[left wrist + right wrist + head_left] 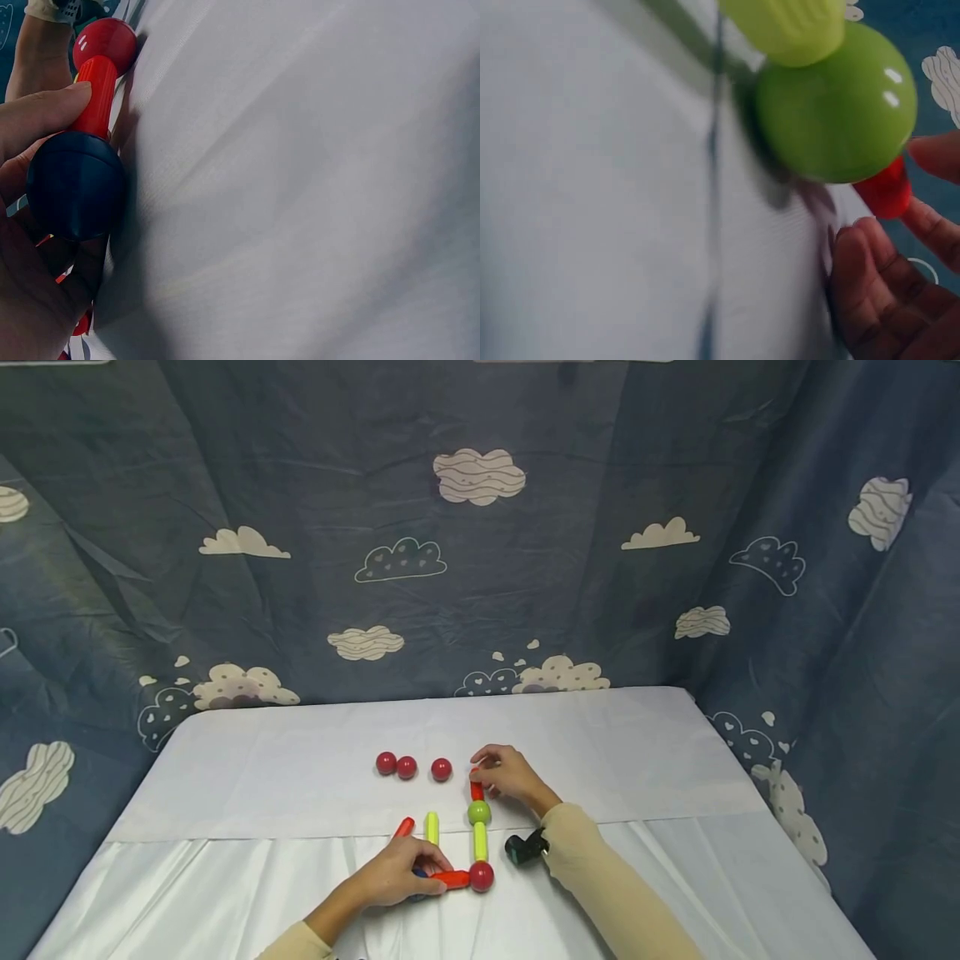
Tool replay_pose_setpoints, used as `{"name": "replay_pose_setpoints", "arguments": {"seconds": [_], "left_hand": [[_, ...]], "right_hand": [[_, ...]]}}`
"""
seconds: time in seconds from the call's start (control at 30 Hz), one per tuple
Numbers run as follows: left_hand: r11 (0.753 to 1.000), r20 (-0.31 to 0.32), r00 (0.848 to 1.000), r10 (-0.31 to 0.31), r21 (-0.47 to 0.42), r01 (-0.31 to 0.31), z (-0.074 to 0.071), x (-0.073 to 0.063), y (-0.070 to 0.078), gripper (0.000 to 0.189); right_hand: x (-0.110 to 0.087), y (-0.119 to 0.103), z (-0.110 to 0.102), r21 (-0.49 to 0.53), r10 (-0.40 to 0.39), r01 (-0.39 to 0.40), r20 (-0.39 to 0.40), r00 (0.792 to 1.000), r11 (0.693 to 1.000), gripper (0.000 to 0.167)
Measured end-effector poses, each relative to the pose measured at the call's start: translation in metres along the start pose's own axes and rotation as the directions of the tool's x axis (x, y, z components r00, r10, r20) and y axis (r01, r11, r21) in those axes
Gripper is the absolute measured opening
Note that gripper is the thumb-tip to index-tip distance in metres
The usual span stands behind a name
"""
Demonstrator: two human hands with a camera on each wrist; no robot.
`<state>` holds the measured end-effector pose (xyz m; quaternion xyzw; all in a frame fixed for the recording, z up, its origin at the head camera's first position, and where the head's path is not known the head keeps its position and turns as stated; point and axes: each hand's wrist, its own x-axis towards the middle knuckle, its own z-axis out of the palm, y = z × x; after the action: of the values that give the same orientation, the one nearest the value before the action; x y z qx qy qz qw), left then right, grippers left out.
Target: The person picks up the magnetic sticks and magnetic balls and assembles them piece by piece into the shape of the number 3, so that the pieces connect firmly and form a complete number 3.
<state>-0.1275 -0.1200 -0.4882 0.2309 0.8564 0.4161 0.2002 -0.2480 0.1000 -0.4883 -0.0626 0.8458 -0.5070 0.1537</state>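
Observation:
A joined chain of toy rods and balls lies on the white cloth. My left hand [397, 870] grips its near red rod [452, 880], thumb along the rod, beside a dark blue ball [75, 187] that the hand partly hides in the head view. That rod meets a red ball [482, 877]. From there a yellow-green rod [481, 842] runs away from me to a green ball [478, 812]. Beyond the green ball, my right hand [513, 777] pinches the far end of another red rod [477, 791].
Three loose red balls, the nearest to the chain being one red ball [441, 769], lie at the back. A red rod [405, 827] and a yellow-green rod [432, 828] lie just beyond my left hand. A cloud-patterned curtain [525, 593] hangs behind the table [600, 735].

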Motion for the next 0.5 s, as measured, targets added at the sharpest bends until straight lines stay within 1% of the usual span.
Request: {"name": "replay_pose_setpoints", "arguments": {"seconds": [0.17, 0.3, 0.5], "left_hand": [[1.0, 0.002, 1.0, 0.005, 0.003, -0.005, -0.001, 0.002, -0.002, 0.012], [1.0, 0.007, 1.0, -0.006, -0.004, 0.006, -0.002, 0.002, -0.003, 0.012], [1.0, 0.009, 1.0, -0.008, -0.023, 0.008, -0.001, 0.001, 0.0, 0.012]], "right_hand": [[0.007, -0.01, -0.002, -0.073, -0.052, 0.052, 0.001, 0.999, 0.996, 0.028], [0.014, -0.017, -0.001, -0.113, -0.084, 0.087, 0.033, 0.996, 0.99, 0.031], [0.022, -0.029, 0.003, -0.142, -0.064, 0.079, 0.105, 0.992, 0.987, 0.035]]}}
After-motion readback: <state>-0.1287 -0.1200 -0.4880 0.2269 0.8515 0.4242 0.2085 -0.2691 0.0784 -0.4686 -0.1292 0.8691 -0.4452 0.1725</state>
